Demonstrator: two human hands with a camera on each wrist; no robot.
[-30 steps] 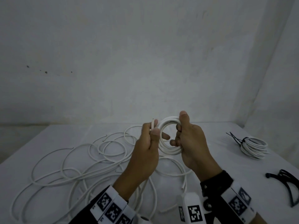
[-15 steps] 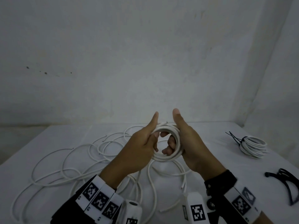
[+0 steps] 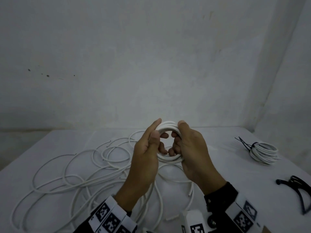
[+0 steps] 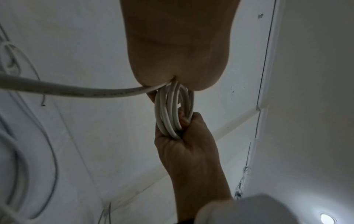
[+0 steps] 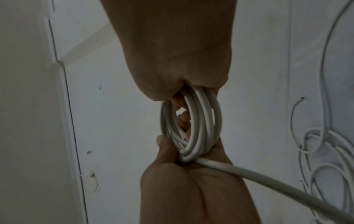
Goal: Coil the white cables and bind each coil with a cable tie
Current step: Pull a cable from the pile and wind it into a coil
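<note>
Both hands hold one small coil of white cable (image 3: pixel 168 128) above the table (image 3: pixel 218 165). My left hand (image 3: pixel 148 148) grips its left side, thumb and forefinger reaching over the top turns. My right hand (image 3: pixel 188 145) grips the right side with the fingers curled through the ring. In the left wrist view the coil (image 4: pixel 172 112) runs from my left palm down into the right hand (image 4: pixel 184 145), and a free strand (image 4: pixel 76 91) trails off to the left. In the right wrist view the coil (image 5: pixel 199 121) sits between both hands, its tail (image 5: pixel 268 174) leading away lower right.
Loose white cable (image 3: pixel 80 179) sprawls in loops over the left and middle of the table. A finished coil bound with a black tie (image 3: pixel 262 152) lies at the right. More black cable ties (image 3: pixel 299 187) lie near the right edge. A wall stands close behind.
My left hand let go of the cable end it pinched upright and swung round to grip the coil's left side. The coil now sits lower, held by both hands.
</note>
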